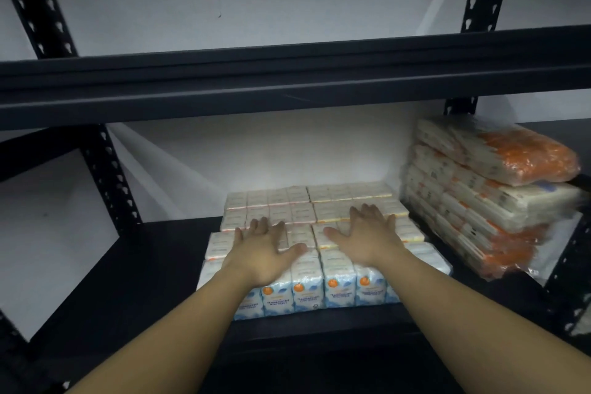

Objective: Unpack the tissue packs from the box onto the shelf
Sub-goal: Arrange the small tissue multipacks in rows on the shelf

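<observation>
Left hand (265,253), right hand (367,240) flat, fingers spread, on tissue packs (319,221); block's long axis runs front-to-back on shelf (144,265).

free: shelf (134,272) left (dark) | blocked: right stack (486,201), upper beam (287,80)

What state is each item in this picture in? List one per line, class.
Left hand: open, flat on the packs.
Right hand: open, flat on the packs.
Blue mini tissue packs: upright in rows on the shelf.
Orange wrapped bundles: stacked, leaning at the right.
Upper shelf beam: nothing visible on it.
</observation>
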A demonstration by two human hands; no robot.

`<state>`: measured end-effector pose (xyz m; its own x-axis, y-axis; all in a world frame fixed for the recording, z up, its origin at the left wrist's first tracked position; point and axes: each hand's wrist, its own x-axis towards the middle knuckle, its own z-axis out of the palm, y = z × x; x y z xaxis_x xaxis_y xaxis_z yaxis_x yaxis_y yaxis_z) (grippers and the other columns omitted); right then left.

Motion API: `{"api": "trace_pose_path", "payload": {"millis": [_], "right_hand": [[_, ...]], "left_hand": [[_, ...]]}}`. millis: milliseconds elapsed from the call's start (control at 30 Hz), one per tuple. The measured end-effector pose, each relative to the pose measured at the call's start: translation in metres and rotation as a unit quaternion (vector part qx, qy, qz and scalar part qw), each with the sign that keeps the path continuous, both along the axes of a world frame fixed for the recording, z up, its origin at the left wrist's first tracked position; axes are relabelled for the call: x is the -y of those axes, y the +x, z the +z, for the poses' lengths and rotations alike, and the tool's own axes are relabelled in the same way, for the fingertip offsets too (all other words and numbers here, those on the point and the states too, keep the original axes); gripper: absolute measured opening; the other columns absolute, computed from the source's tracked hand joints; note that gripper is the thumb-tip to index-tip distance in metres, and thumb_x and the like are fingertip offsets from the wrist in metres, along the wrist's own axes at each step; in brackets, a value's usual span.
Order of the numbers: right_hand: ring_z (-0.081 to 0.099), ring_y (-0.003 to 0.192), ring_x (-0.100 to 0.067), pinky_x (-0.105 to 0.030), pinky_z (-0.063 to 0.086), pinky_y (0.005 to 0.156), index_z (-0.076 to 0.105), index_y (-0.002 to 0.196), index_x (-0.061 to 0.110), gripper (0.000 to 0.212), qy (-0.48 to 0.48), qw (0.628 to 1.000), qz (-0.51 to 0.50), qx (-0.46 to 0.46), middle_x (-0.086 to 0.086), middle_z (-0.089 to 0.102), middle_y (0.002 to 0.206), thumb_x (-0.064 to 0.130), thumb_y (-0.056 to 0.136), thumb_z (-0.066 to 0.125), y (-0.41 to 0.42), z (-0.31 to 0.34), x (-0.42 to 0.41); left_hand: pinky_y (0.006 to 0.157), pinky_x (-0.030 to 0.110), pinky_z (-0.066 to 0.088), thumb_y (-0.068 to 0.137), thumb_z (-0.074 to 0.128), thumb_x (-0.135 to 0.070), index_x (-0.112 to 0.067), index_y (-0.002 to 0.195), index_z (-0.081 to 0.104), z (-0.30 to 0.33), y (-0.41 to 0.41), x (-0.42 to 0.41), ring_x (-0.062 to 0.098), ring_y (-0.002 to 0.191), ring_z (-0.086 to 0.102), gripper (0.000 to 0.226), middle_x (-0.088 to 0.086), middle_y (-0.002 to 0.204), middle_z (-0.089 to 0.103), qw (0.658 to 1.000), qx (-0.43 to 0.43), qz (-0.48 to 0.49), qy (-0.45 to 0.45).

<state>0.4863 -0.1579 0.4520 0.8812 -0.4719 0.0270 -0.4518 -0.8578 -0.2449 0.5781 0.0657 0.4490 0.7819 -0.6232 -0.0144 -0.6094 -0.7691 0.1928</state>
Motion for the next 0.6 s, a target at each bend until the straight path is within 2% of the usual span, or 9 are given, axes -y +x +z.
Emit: {"api": "trace_pose_path", "payload": {"millis": [67, 167, 233, 300, 367, 433, 600], "right_hand": [[0.000, 0.158, -0.033, -0.062, -0.002, 0.124, 0.015, 0.164, 0.013, 0.110, 0.004, 0.999, -0.036, 0.010, -0.013, 0.009, 0.172, 0.089, 0.084, 0.025, 0.003, -0.002, 0.002], [0.006, 0.157, -0.039, -0.067, 0.006, 0.122, 0.021, 0.163, 0.013, 0.104, 0.009, 0.997, -0.082, 0.004, -0.017, 0.016, 0.169, 0.082, 0.086, 0.034, 0.005, 0.007, 0.017], [0.007, 0.156, -0.041, -0.070, 0.005, 0.120, 0.019, 0.164, 0.014, 0.102, -0.003, 0.993, -0.116, -0.011, -0.019, 0.015, 0.169, 0.080, 0.087, 0.034, 0.003, 0.012, 0.033], [0.007, 0.155, -0.044, -0.071, 0.005, 0.119, 0.013, 0.164, 0.015, 0.110, 0.007, 0.989, -0.145, -0.021, -0.024, 0.011, 0.168, 0.086, 0.082, 0.034, -0.001, 0.009, 0.045], [0.017, 0.151, -0.046, -0.065, 0.016, 0.119, 0.015, 0.163, 0.016, 0.124, 0.039, 0.985, -0.168, -0.014, -0.027, 0.017, 0.166, 0.096, 0.070, 0.036, -0.004, 0.003, 0.049], [0.030, 0.145, -0.043, -0.055, 0.030, 0.116, 0.019, 0.162, 0.015, 0.127, 0.060, 0.984, -0.168, 0.014, -0.025, 0.028, 0.161, 0.098, 0.068, 0.042, -0.006, 0.000, 0.049], [0.033, 0.144, -0.037, -0.053, 0.032, 0.113, 0.016, 0.163, 0.018, 0.122, 0.056, 0.985, -0.155, 0.058, -0.015, 0.031, 0.161, 0.094, 0.072, 0.047, -0.008, -0.001, 0.050]], "left_hand": [[0.127, 0.055, -0.005, 0.086, 0.017, -0.092, -0.035, 0.165, 0.013, -0.001, 0.000, 0.000, 0.027, 0.160, -0.003, 0.098, 0.006, 0.173, 0.002, 1.000, 0.000, 0.005, -0.004], [0.127, 0.052, -0.006, 0.087, 0.019, -0.091, -0.036, 0.164, 0.012, -0.001, 0.000, -0.002, 0.025, 0.160, -0.005, 0.096, 0.004, 0.173, 0.000, 1.000, -0.003, 0.004, -0.003], [0.127, 0.051, -0.008, 0.087, 0.018, -0.091, -0.038, 0.164, 0.010, -0.001, -0.001, -0.002, 0.024, 0.159, -0.009, 0.094, 0.003, 0.173, -0.003, 1.000, 0.000, -0.002, 0.009], [0.127, 0.052, -0.009, 0.088, 0.016, -0.090, -0.039, 0.164, 0.008, -0.002, -0.001, -0.002, 0.022, 0.158, -0.012, 0.092, 0.001, 0.173, -0.006, 1.000, 0.000, -0.007, 0.017], [0.126, 0.052, -0.010, 0.088, 0.016, -0.089, -0.040, 0.164, 0.007, -0.003, 0.000, -0.001, 0.021, 0.158, -0.013, 0.091, -0.001, 0.173, -0.008, 1.000, -0.001, -0.008, 0.020], [0.126, 0.052, -0.011, 0.088, 0.016, -0.089, -0.040, 0.164, 0.007, -0.003, 0.000, -0.001, 0.021, 0.158, -0.012, 0.091, -0.001, 0.172, -0.007, 1.000, 0.002, -0.008, 0.020], [0.126, 0.052, -0.010, 0.089, 0.018, -0.089, -0.040, 0.164, 0.008, -0.001, -0.001, -0.001, 0.020, 0.158, -0.012, 0.090, -0.001, 0.173, -0.006, 1.000, -0.001, -0.007, 0.014]]}}
